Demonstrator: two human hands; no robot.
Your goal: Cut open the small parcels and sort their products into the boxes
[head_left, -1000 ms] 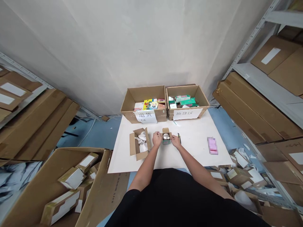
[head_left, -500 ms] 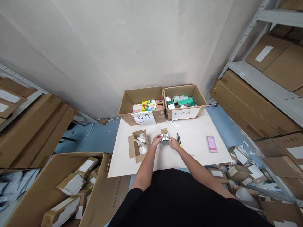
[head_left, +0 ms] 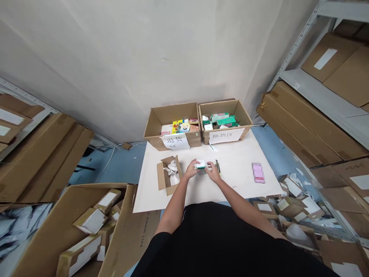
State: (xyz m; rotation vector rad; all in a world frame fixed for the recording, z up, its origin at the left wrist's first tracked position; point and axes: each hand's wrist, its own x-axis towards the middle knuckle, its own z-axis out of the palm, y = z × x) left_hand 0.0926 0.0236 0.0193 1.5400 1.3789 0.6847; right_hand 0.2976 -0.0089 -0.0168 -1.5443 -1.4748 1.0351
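Observation:
A small carton with a white top and green side is at the middle of the white table, between my two hands. My left hand grips its left side, fingers curled along the edge. At the carton's right side is my right hand, its fingers bent against the edge. An open brown box with crumpled white paper stands left of my left hand. Just right of my right hand lies a black and yellow utility knife.
Two large cardboard boxes with handwritten labels, a left one and a right one, stand at the table's back. A pixelated pink item lies at right. A big carton of parcels stands left; loaded shelves flank the right.
The small carton's brown flap stood raised at its far side; now its white top shows instead. My hands have stayed around it, and the view has shifted slightly.

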